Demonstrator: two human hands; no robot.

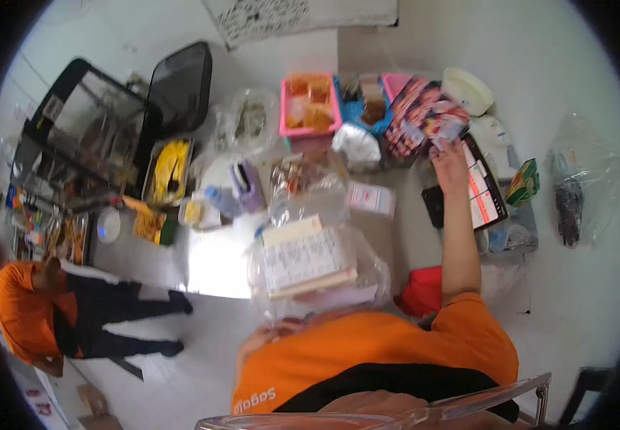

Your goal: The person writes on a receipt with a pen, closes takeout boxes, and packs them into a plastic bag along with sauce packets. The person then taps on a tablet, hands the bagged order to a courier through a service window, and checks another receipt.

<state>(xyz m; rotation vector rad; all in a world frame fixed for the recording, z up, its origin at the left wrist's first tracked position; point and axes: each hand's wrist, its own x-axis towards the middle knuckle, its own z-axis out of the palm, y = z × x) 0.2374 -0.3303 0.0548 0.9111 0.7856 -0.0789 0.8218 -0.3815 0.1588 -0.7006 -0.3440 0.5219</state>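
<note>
My right hand [450,163] is stretched forward, its fingers bent together at the lower edge of a red-and-dark printed plastic bag [419,118]. Just right of that hand a tablet [483,188] with an orange-and-white screen leans at an angle. A small black device [433,206] lies left of my forearm. Low in the view, my left hand [278,332] is at the counter's near edge, beside a clear plastic bag [374,276]; its fingers are mostly hidden. On that bag rests a handwritten paper pad [304,259].
A pink tray [311,129] of packets, a foil packet [356,145] and a purple device [248,188] stand on the counter. A yellow-filled tray [168,172] and a display case [84,136] are left. A person in orange [27,308] stands at far left.
</note>
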